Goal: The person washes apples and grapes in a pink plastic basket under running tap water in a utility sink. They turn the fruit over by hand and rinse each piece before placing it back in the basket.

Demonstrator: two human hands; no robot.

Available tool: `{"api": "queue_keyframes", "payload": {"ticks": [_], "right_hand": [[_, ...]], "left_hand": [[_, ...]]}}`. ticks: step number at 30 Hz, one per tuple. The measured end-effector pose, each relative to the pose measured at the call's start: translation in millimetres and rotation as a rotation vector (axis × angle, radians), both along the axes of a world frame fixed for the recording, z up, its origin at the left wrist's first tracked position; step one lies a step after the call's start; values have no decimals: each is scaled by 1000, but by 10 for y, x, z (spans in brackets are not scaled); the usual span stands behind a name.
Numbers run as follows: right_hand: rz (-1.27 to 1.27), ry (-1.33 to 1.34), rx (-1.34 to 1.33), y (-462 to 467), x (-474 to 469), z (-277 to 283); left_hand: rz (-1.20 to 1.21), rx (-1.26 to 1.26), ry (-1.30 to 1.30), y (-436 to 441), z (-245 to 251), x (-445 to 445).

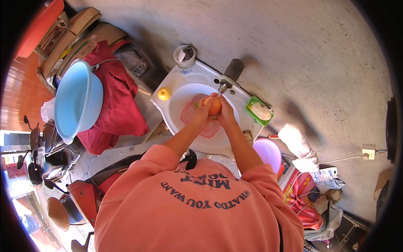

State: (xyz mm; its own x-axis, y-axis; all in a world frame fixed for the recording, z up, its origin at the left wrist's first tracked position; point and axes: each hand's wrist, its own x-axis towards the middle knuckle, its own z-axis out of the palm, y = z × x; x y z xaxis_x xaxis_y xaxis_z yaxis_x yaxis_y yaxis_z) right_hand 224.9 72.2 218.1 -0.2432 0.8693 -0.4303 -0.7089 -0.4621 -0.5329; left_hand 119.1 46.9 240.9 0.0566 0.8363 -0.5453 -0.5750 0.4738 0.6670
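An orange round fruit is held between my left hand and my right hand, under the metal faucet. Both hands are over the basin of a white ceramic sink. Beneath them in the basin lies a translucent pink plastic bag or basket, with something greenish partly hidden beside my left fingers. A yellow apple-like fruit rests on the sink's left rim. Water at the faucet's mouth seems to run onto the fruit.
A green soap dish sits on the sink's right corner and a small white tub at its back left. Further left, a light-blue basin stands on dark-red cloth. A lilac basin is below right; the wall rises behind.
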Motion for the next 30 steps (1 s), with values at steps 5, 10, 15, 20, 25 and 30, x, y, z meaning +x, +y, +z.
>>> {"api": "queue_keyframes", "payload": {"ticks": [5, 10, 15, 20, 25, 30], "right_hand": [[49, -675, 308, -134, -105, -48], [-147, -573, 69, 32, -37, -286], [-59, -165, 76, -30, 37, -171], [26, -22, 164, -96, -23, 21], [-72, -264, 132, -201, -120, -75], [155, -467, 265, -110, -59, -78]], "left_hand": [[-139, 153, 179, 123, -333, -112], [-93, 481, 1215, -122, 75, 179], [-81, 515, 1094, -108, 221, 81], [-98, 400, 737, 91, -44, -29], [-169, 118, 689, 342, -462, -77], [-104, 220, 436, 304, -934, -272]]}}
